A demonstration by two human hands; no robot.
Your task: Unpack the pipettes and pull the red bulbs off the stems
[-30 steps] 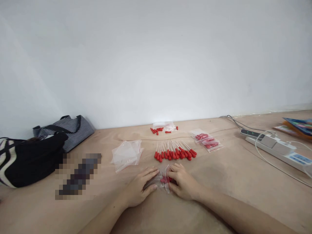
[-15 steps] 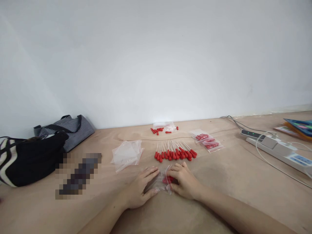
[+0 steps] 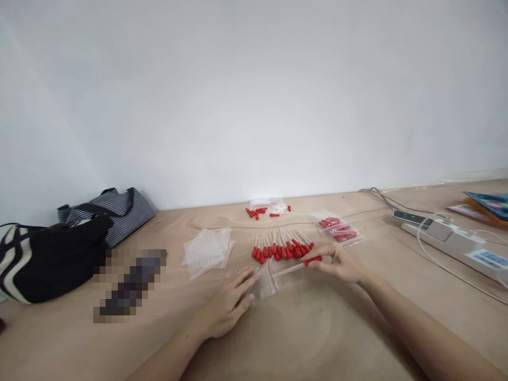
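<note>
Dropper Pinched in the Right Hand, Clear Bag Under the Left

Thumb and fingers of the right hand close on the dropper's red bulb. Its pale tube sticks out to the left of those fingertips, slanting slightly toward the wearer, its end at the striped edge of the clear bag; I cannot tell whether the tip is inside. The left hand lies half open, thumb well apart from the forefinger, fingertips resting at the bag's left side.

Just beyond the fingers of both hands, a row of droppers fans out, red bulbs nearest the hands and tubes pointing away. Its right end is just beside the right fingertips. Past the left fingers, to their left, lies a loose pile of flat clear bags. Beyond the right fingers, near them, are packed bags with red bulbs showing through.

Farther out, past the row, small red pieces lie near another clear bag.

Well right of the right fingers are a white power strip with plugs and cords, then colourful flat packets. Well left of the left fingers lie a dark blurred object, a black bag and a striped bag.
</note>
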